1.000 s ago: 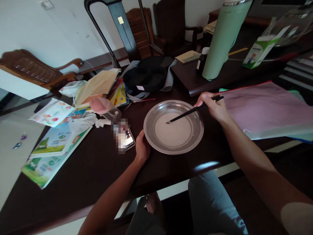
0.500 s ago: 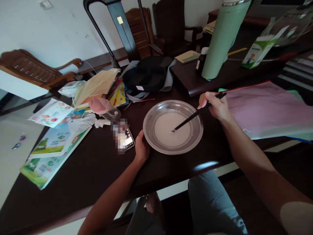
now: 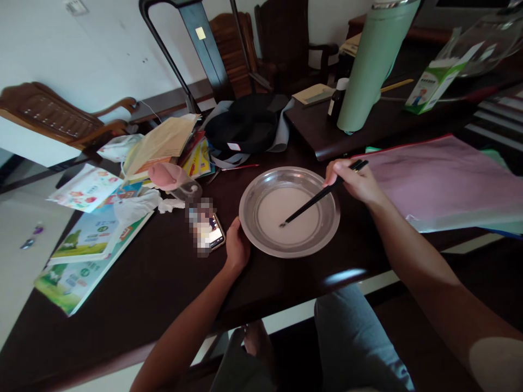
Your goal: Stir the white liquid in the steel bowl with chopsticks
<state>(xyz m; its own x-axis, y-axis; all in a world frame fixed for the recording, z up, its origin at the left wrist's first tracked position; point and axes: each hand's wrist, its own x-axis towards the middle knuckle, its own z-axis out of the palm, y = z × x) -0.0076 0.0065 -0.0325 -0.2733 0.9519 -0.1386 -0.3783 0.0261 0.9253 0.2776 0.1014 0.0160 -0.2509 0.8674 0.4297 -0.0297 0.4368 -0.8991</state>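
Note:
A round metal dish (image 3: 261, 182) with pale whitish liquid in it sits on the dark wooden table (image 3: 163, 283) in front of me. My right hand (image 3: 356, 179) is closed on a pair of black chopsticks (image 3: 314, 200), whose tips dip into the liquid near the dish's middle. My left hand (image 3: 237, 246) rests curled against the dish's near left rim, fingers closed and holding nothing I can see. A phone (image 3: 212, 231) lies just left of that hand.
Books and papers (image 3: 93, 234) are heaped at the left, with a pink cup (image 3: 171, 177) and a black bag (image 3: 245, 125) behind the dish. A tall green flask (image 3: 373, 65), a dark bottle (image 3: 337, 100) and a pink folder (image 3: 445, 179) lie to the right. Wooden chairs stand behind.
The chopstick tips have swept round in the liquid, from the upper left to the centre and now to the lower left. My right hand shifted slightly with them. The left hand stayed put.

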